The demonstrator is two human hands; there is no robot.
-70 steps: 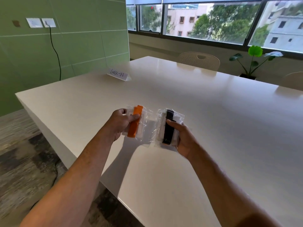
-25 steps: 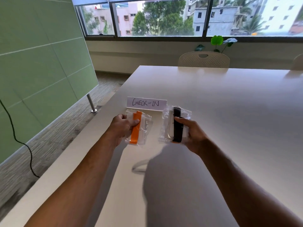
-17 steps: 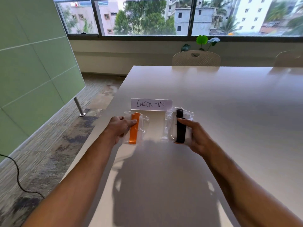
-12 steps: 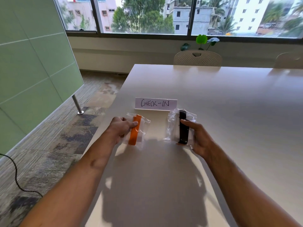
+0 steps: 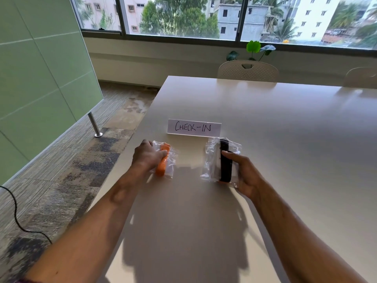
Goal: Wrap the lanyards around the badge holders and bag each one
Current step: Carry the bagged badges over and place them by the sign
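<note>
Bags: two clear plastic bags are held above the desk (image 5: pixel 285 139) near its left edge, each containing a badge holder wrapped with a lanyard. The left bag (image 5: pixel 168 160) holds the orange lanyard (image 5: pixel 162 168); the left hand (image 5: pixel 148 156) grips it from the left side, with the thumb lying across the orange band and the fingers curled behind. The right bag (image 5: pixel 212 160) holds the black lanyard (image 5: pixel 225 170); the right hand (image 5: pixel 246 174) grips it from the right side, thumb pressed on the black band, fingers behind the bag. Both bags stand roughly upright and apart from each other, with bare desk between them. Whether either bag's lower edge touches the desk cannot be told. Just beyond the bags, a white folded card (image 5: pixel 194 128) marked "CHECK-IN" stands on the desk, facing the person. At the far edge of the desk stand two pale chairs (image 5: pixel 247 71), with a potted plant (image 5: pixel 254 48) behind, below the window (image 5: pixel 204 17). Left of the desk, a green panel (image 5: pixel 40 78) and a black cable (image 5: pixel 18 217) on the carpet.
</note>
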